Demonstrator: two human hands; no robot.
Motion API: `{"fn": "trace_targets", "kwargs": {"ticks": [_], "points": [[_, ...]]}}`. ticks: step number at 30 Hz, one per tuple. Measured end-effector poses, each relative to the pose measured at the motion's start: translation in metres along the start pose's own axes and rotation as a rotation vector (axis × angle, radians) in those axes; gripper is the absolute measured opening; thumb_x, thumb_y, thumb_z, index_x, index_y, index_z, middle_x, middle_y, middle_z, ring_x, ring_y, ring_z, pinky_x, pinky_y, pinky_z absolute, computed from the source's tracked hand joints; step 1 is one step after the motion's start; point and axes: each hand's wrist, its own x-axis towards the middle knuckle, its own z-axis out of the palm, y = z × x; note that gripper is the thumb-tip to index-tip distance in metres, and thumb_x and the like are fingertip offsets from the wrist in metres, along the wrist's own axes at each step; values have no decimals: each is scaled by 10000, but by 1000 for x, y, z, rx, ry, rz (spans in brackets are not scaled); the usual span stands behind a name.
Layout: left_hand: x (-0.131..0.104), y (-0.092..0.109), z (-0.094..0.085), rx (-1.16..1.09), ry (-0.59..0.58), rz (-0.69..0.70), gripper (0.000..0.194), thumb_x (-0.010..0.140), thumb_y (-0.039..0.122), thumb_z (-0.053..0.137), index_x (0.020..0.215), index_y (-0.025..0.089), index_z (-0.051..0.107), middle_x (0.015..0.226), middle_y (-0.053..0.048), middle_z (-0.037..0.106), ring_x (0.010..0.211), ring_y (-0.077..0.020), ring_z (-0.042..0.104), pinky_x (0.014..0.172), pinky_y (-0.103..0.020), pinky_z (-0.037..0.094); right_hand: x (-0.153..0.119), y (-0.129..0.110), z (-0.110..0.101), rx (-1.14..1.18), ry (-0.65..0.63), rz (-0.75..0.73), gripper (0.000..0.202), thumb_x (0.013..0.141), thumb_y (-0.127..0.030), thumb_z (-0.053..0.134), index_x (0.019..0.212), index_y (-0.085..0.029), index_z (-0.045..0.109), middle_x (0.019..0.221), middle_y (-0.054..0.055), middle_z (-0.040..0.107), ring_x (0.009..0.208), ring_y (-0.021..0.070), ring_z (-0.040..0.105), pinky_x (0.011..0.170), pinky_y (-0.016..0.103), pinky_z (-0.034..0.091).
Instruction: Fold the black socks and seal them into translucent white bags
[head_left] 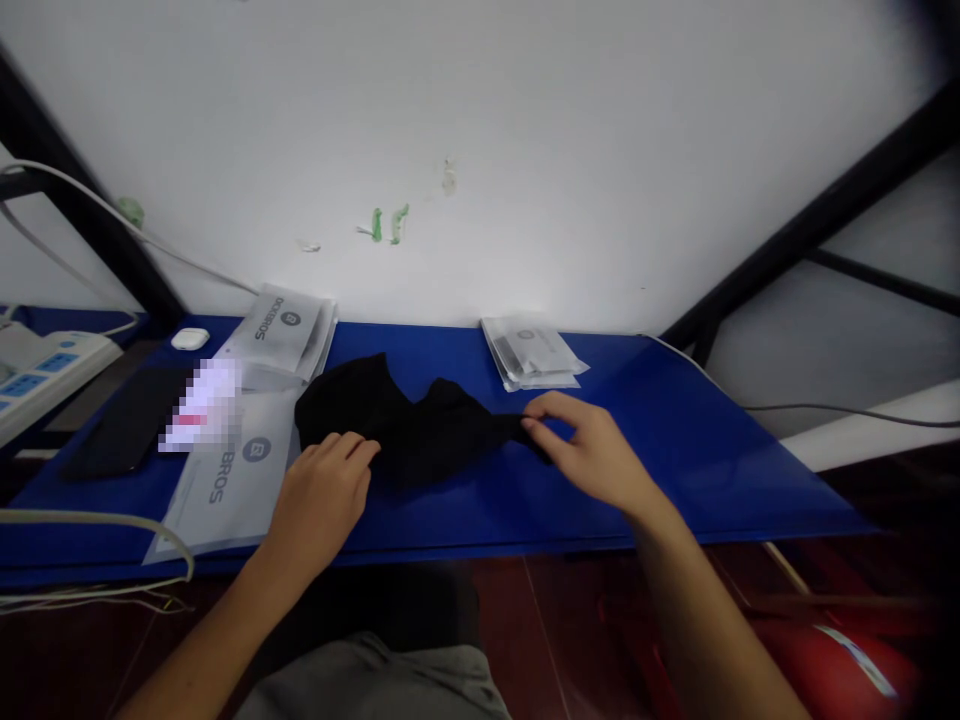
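A piece of black cloth (420, 430) lies loosely spread on the blue table (645, 470), its shape uneven. My left hand (330, 485) is at the cloth's near left part, fingers closed on its edge. On the right, my right hand (581, 440) pinches the narrow end of the cloth between thumb and forefinger, pulled out to the side. Left of my left hand lies a large white printed plastic bag (232, 490), partly under the cloth's left side.
Printed packets (281, 330) are stacked at the back left and more packets (532, 350) at the back. A phone (124, 420), white earphone case (190, 339), power strip (45, 375) and cables occupy the left. A wall stands behind.
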Motion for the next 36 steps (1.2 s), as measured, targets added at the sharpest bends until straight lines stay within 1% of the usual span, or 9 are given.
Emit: {"fn": "trace_targets", "kwargs": {"ticks": [3, 10, 15, 18, 20, 24, 28, 33, 36], "points": [[-2, -2, -8, -79, 151, -2, 288, 885, 104, 399, 1017, 182, 643, 950, -54, 689, 853, -202, 635, 739, -345, 522, 1, 8, -13, 110, 105, 45, 191, 854, -317, 487, 736, -204, 586, 826, 41, 665, 781, 185, 609, 722, 310, 468], [-11, 10, -10, -213, 126, 132, 267, 925, 170, 429, 1147, 173, 576, 1039, -68, 665, 936, -192, 616, 810, -350, 521, -6, 17, 3, -319, 70, 145, 140, 848, -265, 493, 817, -212, 618, 941, 63, 668, 896, 236, 609, 769, 368, 471], [-25, 50, 7, -207, -10, 363, 250, 893, 182, 496, 1127, 181, 584, 1014, -70, 664, 888, -202, 619, 774, -361, 511, -16, 12, 2, -360, -205, 15, 265, 806, -115, 477, 983, -205, 653, 1031, 70, 673, 952, 231, 603, 837, 381, 476], [-29, 73, 24, -174, -127, 399, 412, 834, 262, 614, 1227, 166, 533, 1124, -98, 632, 1004, -244, 587, 828, -395, 492, -22, 17, 0, -396, -327, 16, 457, 740, -30, 464, 1128, -204, 632, 1163, 84, 644, 1055, 245, 585, 887, 400, 467], [-27, 79, 32, -140, -157, 388, 272, 831, 199, 603, 1102, 177, 600, 1008, -72, 651, 927, -226, 597, 835, -400, 481, -25, 21, 2, -423, -351, 29, 511, 730, -26, 477, 1189, -210, 608, 1228, 93, 615, 1107, 260, 568, 905, 417, 461], [-20, 72, 33, -155, -194, 352, 142, 828, 86, 531, 812, 186, 630, 827, -32, 645, 811, -202, 597, 766, -377, 486, -25, 24, 8, -431, -389, 44, 428, 733, -40, 502, 1102, -197, 651, 1156, 99, 643, 1061, 264, 592, 891, 413, 465], [-11, 52, 16, -298, -177, 230, 216, 813, 52, 480, 850, 194, 638, 858, -27, 674, 823, -194, 611, 744, -357, 496, -16, 24, 7, -322, -334, 57, 339, 704, -26, 499, 942, -197, 670, 1029, 63, 674, 975, 229, 611, 864, 368, 470], [5, 18, -7, -492, 28, -47, 263, 802, 90, 435, 929, 198, 638, 908, -25, 692, 816, -172, 638, 750, -320, 513, 3, 22, 2, -69, -256, 15, 225, 753, -97, 494, 859, -209, 657, 926, 33, 681, 877, 195, 623, 816, 344, 481], [9, 12, -19, -555, 142, -168, 234, 826, 138, 440, 933, 193, 641, 835, -13, 691, 756, -158, 644, 699, -289, 520, 18, 18, 6, -8, -168, -51, 295, 704, -53, 461, 860, -203, 662, 916, 33, 687, 885, 186, 628, 820, 332, 482]]}}
